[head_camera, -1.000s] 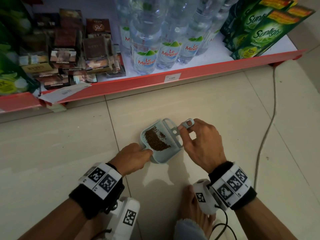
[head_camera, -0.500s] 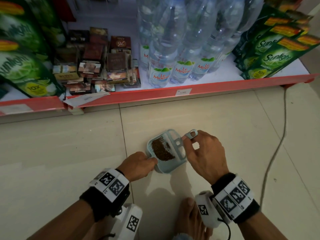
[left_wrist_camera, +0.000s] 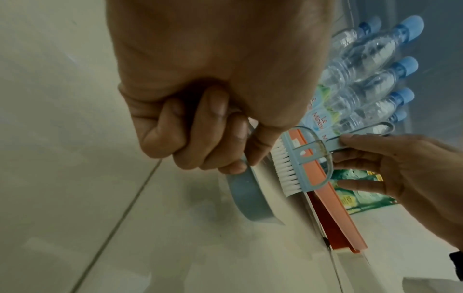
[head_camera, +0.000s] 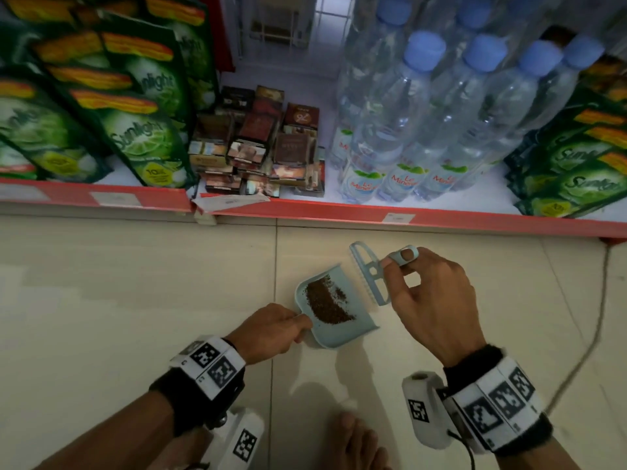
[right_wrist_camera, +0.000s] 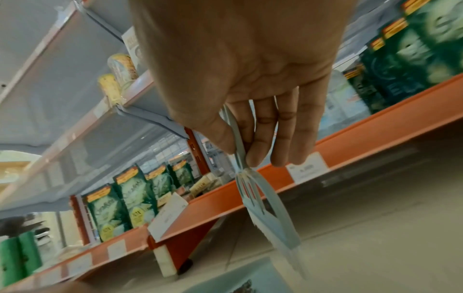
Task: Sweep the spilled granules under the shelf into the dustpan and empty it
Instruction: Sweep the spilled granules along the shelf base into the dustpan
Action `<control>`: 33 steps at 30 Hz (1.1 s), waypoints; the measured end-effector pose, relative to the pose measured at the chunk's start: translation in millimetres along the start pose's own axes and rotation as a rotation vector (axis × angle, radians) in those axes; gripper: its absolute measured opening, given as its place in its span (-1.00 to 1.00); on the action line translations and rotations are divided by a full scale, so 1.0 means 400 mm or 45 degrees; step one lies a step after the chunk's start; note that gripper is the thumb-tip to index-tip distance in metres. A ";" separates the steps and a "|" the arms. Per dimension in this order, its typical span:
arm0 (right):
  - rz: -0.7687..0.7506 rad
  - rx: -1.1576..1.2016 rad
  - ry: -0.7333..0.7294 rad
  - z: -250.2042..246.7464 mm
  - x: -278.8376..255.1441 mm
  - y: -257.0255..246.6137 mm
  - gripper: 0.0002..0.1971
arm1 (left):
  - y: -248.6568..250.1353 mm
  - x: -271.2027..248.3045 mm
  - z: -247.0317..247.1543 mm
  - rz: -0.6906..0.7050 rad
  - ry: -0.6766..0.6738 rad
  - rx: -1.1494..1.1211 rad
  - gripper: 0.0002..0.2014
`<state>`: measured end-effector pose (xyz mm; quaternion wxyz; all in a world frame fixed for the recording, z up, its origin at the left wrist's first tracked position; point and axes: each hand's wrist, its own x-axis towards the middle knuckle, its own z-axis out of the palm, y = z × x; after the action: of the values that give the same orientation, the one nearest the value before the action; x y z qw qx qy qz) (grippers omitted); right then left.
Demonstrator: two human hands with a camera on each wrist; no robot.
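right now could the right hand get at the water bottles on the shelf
Probably not freely: the right hand pinches the brush, so its fingers are busy, though nothing blocks the way to the water bottles.

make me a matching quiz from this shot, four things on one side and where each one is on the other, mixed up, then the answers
Things:
1. dustpan
2. brush
3. granules
4. water bottles

Places:
A. piled inside the dustpan
B. standing on the shelf
C. gripped by its handle in the left hand
D. pinched by its handle in the right hand

Pairs: 1-C, 2-D, 3-A, 4-B
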<state>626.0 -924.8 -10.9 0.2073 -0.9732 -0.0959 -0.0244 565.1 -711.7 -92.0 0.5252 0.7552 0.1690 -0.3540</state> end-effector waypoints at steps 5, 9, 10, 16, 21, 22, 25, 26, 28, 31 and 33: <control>-0.176 0.157 -0.042 0.010 0.068 -0.091 -0.69 | -0.029 -0.060 -0.068 -0.007 0.125 -0.120 -0.59; -0.373 0.263 -0.173 0.041 0.111 -0.186 -0.60 | -0.055 -0.127 -0.121 -0.045 0.274 -0.265 -0.61; -0.424 0.300 -0.203 0.049 0.120 -0.210 -0.61 | -0.062 -0.146 -0.134 -0.050 0.311 -0.309 -0.62; -0.728 0.395 -0.279 0.076 0.161 -0.357 -0.65 | -0.113 -0.274 -0.210 -0.064 0.519 -0.445 -0.64; -0.864 0.429 -0.343 0.109 0.177 -0.470 -0.60 | -0.158 -0.358 -0.280 -0.064 0.613 -0.574 -0.62; -0.882 0.436 -0.357 0.117 0.178 -0.493 -0.61 | -0.169 -0.371 -0.294 -0.061 0.620 -0.580 -0.61; -0.922 0.455 -0.389 0.139 0.180 -0.568 -0.62 | -0.213 -0.407 -0.335 -0.061 0.640 -0.597 -0.62; -0.939 0.437 -0.391 0.146 0.179 -0.594 -0.61 | -0.230 -0.419 -0.349 -0.061 0.644 -0.609 -0.63; -0.972 0.379 -0.393 0.159 0.177 -0.650 -0.60 | -0.263 -0.437 -0.380 -0.048 0.651 -0.627 -0.64; -1.021 0.292 -0.434 0.184 0.174 -0.743 -0.63 | -0.311 -0.462 -0.433 -0.002 0.681 -0.649 -0.65; -1.050 0.238 -0.448 0.201 0.172 -0.808 -0.62 | -0.346 -0.475 -0.479 0.034 0.699 -0.662 -0.65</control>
<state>630.3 -590.4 50.5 0.2478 -0.8202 -0.5110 0.0695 415.5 -460.4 -11.9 0.6391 0.6655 0.3779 -0.0768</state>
